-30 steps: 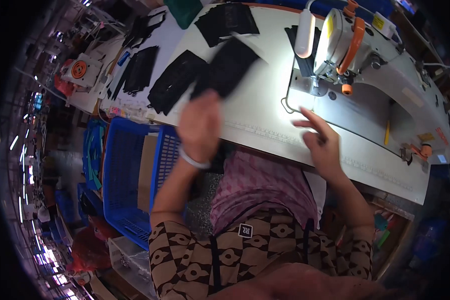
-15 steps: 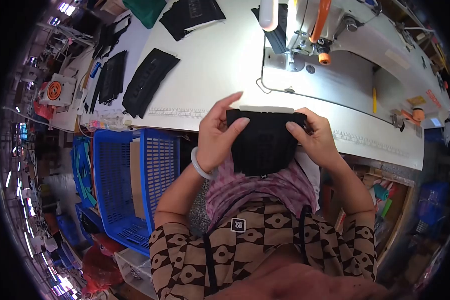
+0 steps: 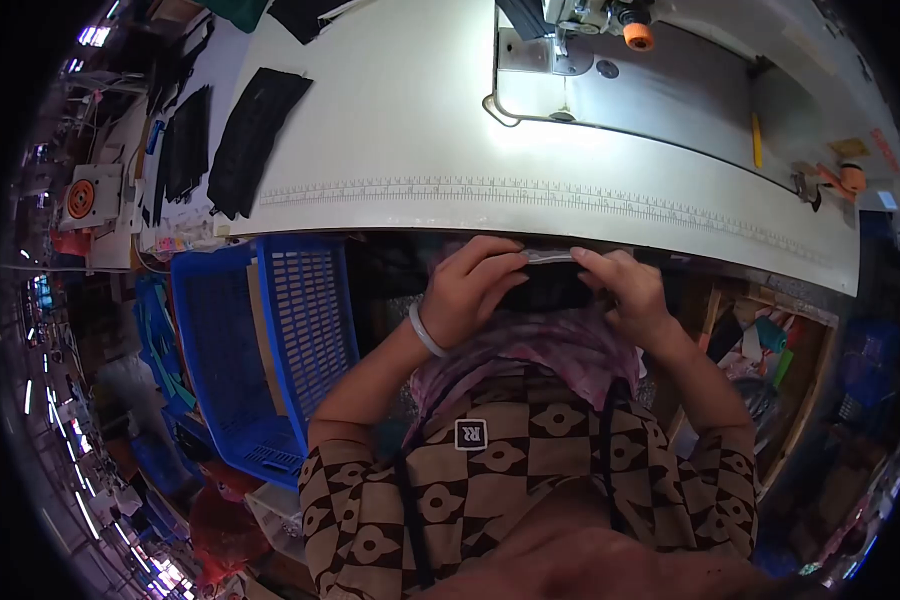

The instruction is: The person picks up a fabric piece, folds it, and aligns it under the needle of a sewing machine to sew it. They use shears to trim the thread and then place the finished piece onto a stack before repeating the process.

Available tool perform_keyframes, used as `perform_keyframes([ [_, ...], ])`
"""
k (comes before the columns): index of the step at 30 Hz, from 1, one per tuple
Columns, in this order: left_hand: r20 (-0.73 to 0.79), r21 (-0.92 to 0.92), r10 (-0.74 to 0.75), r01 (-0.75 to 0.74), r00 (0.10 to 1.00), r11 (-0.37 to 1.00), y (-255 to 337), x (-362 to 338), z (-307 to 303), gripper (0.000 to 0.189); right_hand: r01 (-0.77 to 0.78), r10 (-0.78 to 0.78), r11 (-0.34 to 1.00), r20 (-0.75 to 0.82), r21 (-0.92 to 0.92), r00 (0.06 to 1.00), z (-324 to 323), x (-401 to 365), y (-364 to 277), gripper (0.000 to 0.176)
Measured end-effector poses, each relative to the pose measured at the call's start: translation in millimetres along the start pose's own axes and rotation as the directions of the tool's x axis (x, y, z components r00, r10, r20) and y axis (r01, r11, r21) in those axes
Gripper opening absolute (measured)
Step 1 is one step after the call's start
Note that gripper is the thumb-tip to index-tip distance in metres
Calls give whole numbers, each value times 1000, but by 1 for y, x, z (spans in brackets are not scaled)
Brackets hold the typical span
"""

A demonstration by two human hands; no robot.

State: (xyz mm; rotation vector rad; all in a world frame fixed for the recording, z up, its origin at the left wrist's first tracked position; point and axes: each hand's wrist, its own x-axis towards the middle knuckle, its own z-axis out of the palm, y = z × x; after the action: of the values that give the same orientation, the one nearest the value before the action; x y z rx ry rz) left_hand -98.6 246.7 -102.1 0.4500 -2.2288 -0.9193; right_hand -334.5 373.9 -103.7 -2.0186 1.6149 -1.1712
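Note:
Just below the table's front edge and over the lap, a black fabric piece (image 3: 552, 292) is stretched between both hands. Its upper edge shows a thin pale strip (image 3: 550, 257). My left hand (image 3: 468, 290) pinches the piece at its left end, fingers bent over the strip. At the opposite end, my right hand (image 3: 625, 290) grips it with the thumb along the top edge. The lower part of the fabric is dark and hard to make out against the pink patterned cloth (image 3: 520, 340) on the lap.
A sewing machine (image 3: 810, 70) stands at the back right, with black fabric under its needle area. More black fabric pieces (image 3: 258, 140) lie on the table's left side. A printed ruler (image 3: 450, 188) runs along the front edge. A blue plastic basket (image 3: 278, 345) stands at left below the table.
Both hands have drawn closer together. The black piece has tilted from facing up to nearly edge-on, its pale strip now below the table edge. The view has shifted, so the table sits higher.

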Motion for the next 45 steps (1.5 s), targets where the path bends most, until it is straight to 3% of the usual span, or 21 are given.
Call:
perform_keyframes([
  [5,39,10,4,-4,999,1000,0,1,2,32,109,-120,988,-91,-113,989,-4,7,-7,42],
  [9,26,18,43,-44,999,999,3,3,0,27,20,-17,988,16,-153,1000,-15,11,-14,31],
  [12,108,165,175,-191,979,968,4,5,-6,27,-190,187,981,78,28,979,-19,21,-27,28],
  [13,108,163,175,-191,979,968,5,6,-5,27,-191,189,981,79,27,979,-21,22,-27,28],
  [17,59,194,96,-106,994,975,9,11,0,24,-134,143,989,155,-67,977,-28,28,-27,25],
  [20,38,245,220,-222,975,944,8,14,-1,19,139,-96,953,167,-267,981,-29,32,-29,20],
  [21,39,244,219,-222,975,944,8,13,-1,19,138,-95,954,167,-267,981,-29,32,-29,20],
  [24,60,383,381,-374,923,845,4,10,-1,14,331,-258,869,235,-369,937,-30,32,-27,21],
  [28,161,485,437,-456,885,746,7,6,-3,12,269,-214,932,229,-244,950,-29,33,-19,24],
  [32,212,437,307,-370,928,820,13,15,-9,11,337,-254,845,242,-416,936,-24,31,-28,18],
  [37,287,372,231,-330,930,867,24,23,-15,12,291,-170,887,333,-358,927,-27,30,-20,24],
  [40,308,204,104,-173,946,963,26,28,-16,16,-133,101,990,437,43,894,-24,33,-13,12],
  [41,307,206,100,-168,947,964,25,27,-16,16,-133,99,990,440,45,892,-24,33,-15,12],
  [44,272,202,77,-135,959,970,23,29,-16,19,234,-149,937,307,-261,940,-27,33,-25,11],
  [45,271,203,76,-134,960,970,24,29,-15,19,235,-150,936,309,-260,939,-27,32,-26,11],
])
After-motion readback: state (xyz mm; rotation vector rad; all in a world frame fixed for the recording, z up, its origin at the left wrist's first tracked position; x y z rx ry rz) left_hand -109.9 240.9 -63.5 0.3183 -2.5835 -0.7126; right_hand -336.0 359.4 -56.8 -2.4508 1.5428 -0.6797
